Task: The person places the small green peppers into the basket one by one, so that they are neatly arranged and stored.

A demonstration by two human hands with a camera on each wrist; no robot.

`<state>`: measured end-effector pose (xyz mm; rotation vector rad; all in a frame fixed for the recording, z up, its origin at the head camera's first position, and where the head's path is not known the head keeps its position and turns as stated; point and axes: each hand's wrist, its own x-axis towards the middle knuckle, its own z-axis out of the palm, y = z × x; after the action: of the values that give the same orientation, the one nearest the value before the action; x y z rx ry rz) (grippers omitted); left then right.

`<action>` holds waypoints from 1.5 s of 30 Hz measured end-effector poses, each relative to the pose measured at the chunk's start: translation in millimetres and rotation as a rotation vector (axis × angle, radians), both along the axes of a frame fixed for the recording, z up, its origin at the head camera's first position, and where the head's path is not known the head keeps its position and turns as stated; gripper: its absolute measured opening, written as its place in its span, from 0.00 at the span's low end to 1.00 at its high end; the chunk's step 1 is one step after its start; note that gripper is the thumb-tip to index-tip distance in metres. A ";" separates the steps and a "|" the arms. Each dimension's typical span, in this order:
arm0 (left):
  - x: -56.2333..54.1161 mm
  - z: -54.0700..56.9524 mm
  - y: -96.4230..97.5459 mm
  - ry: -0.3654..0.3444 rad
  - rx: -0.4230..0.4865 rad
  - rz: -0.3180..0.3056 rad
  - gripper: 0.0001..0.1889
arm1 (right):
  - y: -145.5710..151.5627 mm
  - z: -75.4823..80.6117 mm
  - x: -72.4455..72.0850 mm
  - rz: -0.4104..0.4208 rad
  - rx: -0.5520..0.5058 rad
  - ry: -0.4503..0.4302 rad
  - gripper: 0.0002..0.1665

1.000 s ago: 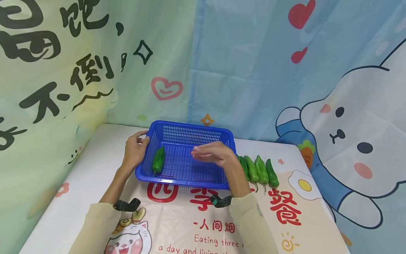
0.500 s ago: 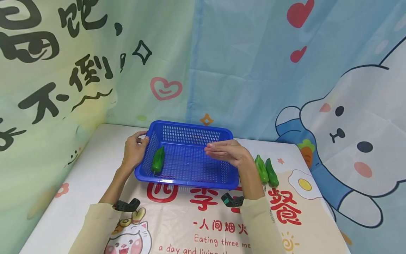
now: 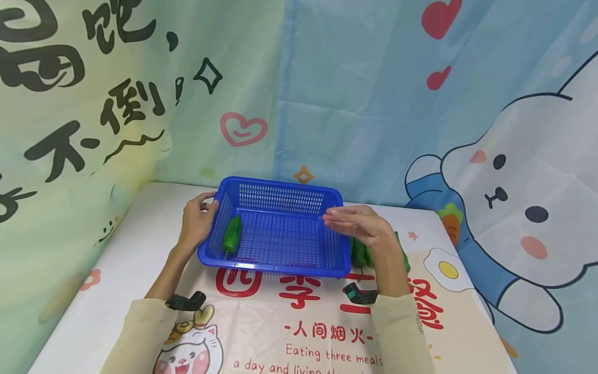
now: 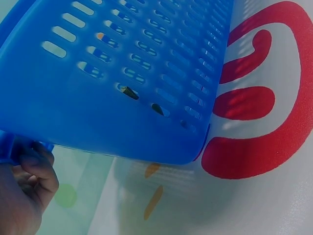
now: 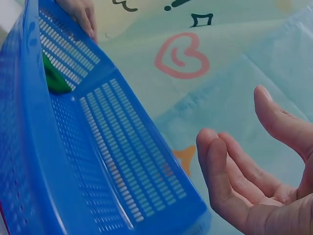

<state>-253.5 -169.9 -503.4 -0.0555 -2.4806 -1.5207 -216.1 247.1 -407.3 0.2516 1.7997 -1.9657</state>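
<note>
Right hand [image 3: 362,224] has drifted rightward over the last second, from above the middle of the blue plastic basket [image 3: 275,269] to its right-hand end; fingertips now over the right rim, contact not clear. Fingers loosely extended, thumb well apart from them in the right wrist view, nothing held. Left hand [image 3: 199,218] unchanged: fingers curled round the basket's left rim, gripping it. Basket has kept its place on the printed tablecloth [image 3: 317,358]; the lone green pepper [image 3: 232,235] inside also stays put, lying lengthwise near the left wall, its stem end toward the person. Outside, just right of the basket, the other green peppers [image 3: 358,253] lie on the cloth; the right forearm now hides the middle of that group, so no sure count. My reading: the right hand, unladen, is nearer the peppers outside than those inside, with only one pepper in the basket so far
</note>
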 end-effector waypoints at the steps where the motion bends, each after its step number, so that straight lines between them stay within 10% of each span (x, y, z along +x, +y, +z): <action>1: -0.1 0.2 -0.1 0.001 0.000 0.000 0.21 | 3.1 0.2 0.3 -0.005 0.004 -0.001 0.37; 45: 2.6 0.5 0.7 -0.010 0.011 0.012 0.21 | 154.5 -34.7 37.7 -0.251 0.196 -0.037 0.47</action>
<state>-251.0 -169.2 -502.9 -0.0315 -2.4757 -1.5340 -178.4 401.5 -442.1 0.5997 2.0208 -1.9308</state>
